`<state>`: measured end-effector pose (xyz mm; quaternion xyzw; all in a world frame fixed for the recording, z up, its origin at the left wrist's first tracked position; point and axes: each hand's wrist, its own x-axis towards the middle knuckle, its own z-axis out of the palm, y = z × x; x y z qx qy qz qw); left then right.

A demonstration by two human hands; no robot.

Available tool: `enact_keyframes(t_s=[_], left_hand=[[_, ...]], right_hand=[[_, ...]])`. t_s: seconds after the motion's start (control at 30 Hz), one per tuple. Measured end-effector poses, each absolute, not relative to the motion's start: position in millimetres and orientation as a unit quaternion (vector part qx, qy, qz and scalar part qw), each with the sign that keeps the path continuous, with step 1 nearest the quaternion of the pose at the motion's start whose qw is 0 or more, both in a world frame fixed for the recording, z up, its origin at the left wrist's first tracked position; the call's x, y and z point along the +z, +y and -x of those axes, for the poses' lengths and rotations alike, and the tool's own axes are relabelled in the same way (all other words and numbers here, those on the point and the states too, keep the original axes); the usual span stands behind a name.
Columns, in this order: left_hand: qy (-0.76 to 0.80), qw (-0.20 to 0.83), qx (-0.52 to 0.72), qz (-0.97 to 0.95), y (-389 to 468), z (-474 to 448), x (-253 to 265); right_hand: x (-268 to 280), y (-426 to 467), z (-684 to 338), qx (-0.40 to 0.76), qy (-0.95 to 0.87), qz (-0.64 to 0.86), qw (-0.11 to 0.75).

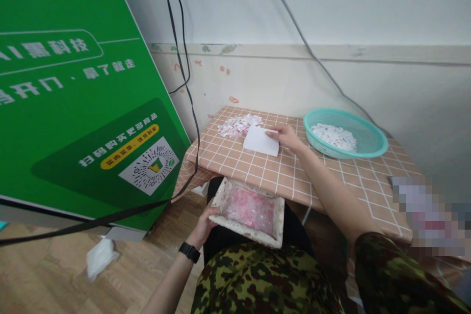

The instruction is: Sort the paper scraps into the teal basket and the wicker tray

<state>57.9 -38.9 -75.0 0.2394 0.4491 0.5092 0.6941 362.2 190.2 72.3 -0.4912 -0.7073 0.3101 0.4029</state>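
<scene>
My left hand (204, 225) grips the left side of a shallow off-white rectangular tray (241, 232), which rests tilted on my lap below the table edge. Pink and white pieces (250, 208), too small to name, lie in the tray. Over the table, my right hand (287, 137) has its fingers pinched on the right edge of a white rectangular card (260, 141). Just behind and left of the card is a loose heap of small white and pinkish paper pieces (237, 125).
A turquoise plastic basket (371, 144) with white scraps (334, 136) stands at the right on the checked tablecloth (287, 171). A black cable (184, 78) hangs at the left before a green printed cabinet (99, 122). A white plastic bag (101, 257) lies on the floor.
</scene>
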Motion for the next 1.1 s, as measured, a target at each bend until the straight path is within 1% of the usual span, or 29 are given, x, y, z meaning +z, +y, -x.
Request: enact_keyframes(t_s=[0.17,0.37,0.5,0.7,0.87,0.93,1.03,1.1], left_hand=[[0.449,0.692,0.513,-0.239,-39,-59,-73],[0.458,0.691,0.507,-0.235,-39,-59,-71],[0.467,0.690,0.506,-0.223,-39,-59,-72],[0.473,0.686,0.508,-0.219,-38,-59,-75],[0.475,0.682,0.507,-0.227,-38,-59,-74],[0.477,0.681,0.508,-0.225,-38,-60,-73],[0.481,0.679,0.512,-0.212,-38,-61,-70],[0.481,0.679,0.514,-0.209,-38,-61,-70]], right_hand=[[76,188,-367,0.309,-0.693,0.498,0.421],[81,182,-365,0.396,-0.695,0.469,0.375],[84,182,-368,0.374,-0.677,0.490,0.401],[79,184,-368,0.403,-0.706,0.460,0.358],[77,184,-365,0.375,-0.705,0.467,0.380],[77,183,-365,0.359,-0.714,0.469,0.375],[77,181,-363,0.390,-0.728,0.445,0.345],[76,179,-361,0.411,-0.722,0.436,0.347]])
